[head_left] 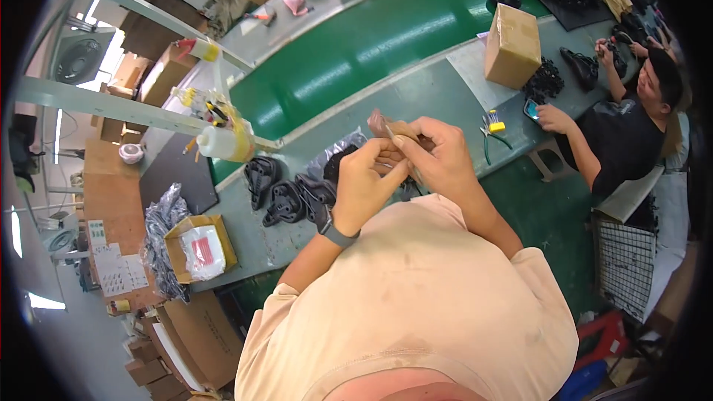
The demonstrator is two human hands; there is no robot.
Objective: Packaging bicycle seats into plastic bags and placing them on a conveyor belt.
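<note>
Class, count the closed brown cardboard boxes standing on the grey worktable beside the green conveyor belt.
1: a closed cardboard box stands on the worktable near the co-worker. Others may be hidden.

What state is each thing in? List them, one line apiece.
Left hand: raised, fingers pinching a small brownish piece.
Right hand: raised, gripping the same piece.
Cardboard box: closed, upright on the bench.
Squeeze bottle: lying on its side.
Small open box: flaps open.
Black parts: lying loose on the bench.
</note>
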